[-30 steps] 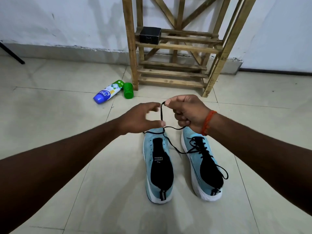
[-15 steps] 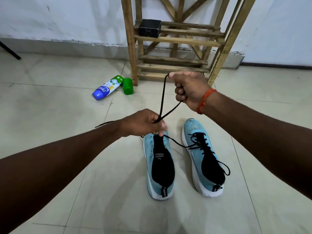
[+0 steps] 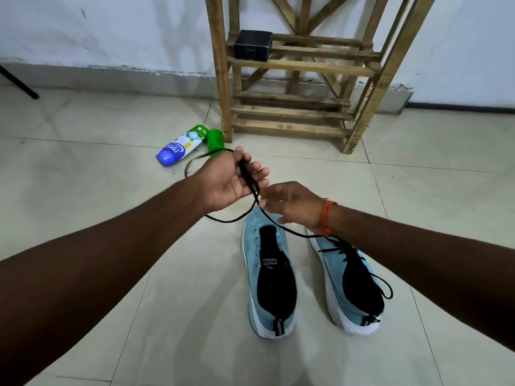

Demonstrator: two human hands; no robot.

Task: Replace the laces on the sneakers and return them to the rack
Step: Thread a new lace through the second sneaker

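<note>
— Fingers (image 3: pixel 255 170)?
— Left hand (image 3: pixel 225 182) curls round the thin black lace (image 3: pixel 249 179); right hand (image 3: pixel 292 204) hangs spread, holding nothing.
— Lace leads where?
— Below, into the right-side blue knit sneaker (image 3: pixel 348 280).

The left sneaker (image 3: pixel 269 277) and the right sneaker (image 3: pixel 351 280) lie side by side on the floor (image 3: pixel 83 218), toes toward twelve o'clock, the right one at the left one's three o'clock. At twelve o'clock from the pair the rack (image 3: pixel 292 65) stands against the wall (image 3: pixel 111 29) with a box (image 3: pixel 252 45) on the nine-o'clock end of a shelf, and at ten o'clock a bottle (image 3: pixel 181 144) lies on its side, a cap (image 3: pixel 215 140) just beside its top, near the rack's leg. The lace (image 3: pixel 281 224) runs from the right sneaker toward eleven o'clock into the left hand (image 3: pixel 225 182), which holds it above the floor beyond the left sneaker's toe, with the right hand (image 3: pixel 292 204) at its four o'clock, over the toes.
</note>
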